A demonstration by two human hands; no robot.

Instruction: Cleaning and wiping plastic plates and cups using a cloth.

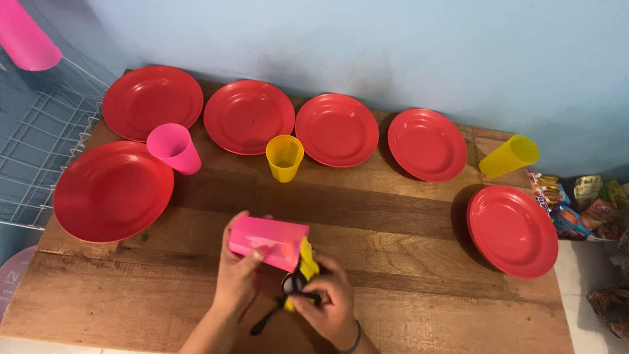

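My left hand [237, 278] grips a pink plastic cup [268, 241] held on its side above the wooden table [406, 308], near the front edge. My right hand [327, 300] holds a yellow cloth [306, 267] with a black part against the cup's open end. A black strap hangs down between my hands. Several red plates lie around the table, the nearest being a large one at the left [113, 191] and one at the right [512, 231].
An upright pink cup [174, 148] and an upright yellow cup [284, 158] stand behind my hands. Another yellow cup [509, 156] lies tilted at the back right. A white wire rack [46, 124] stands at the left, snack packets [580, 206] at the right.
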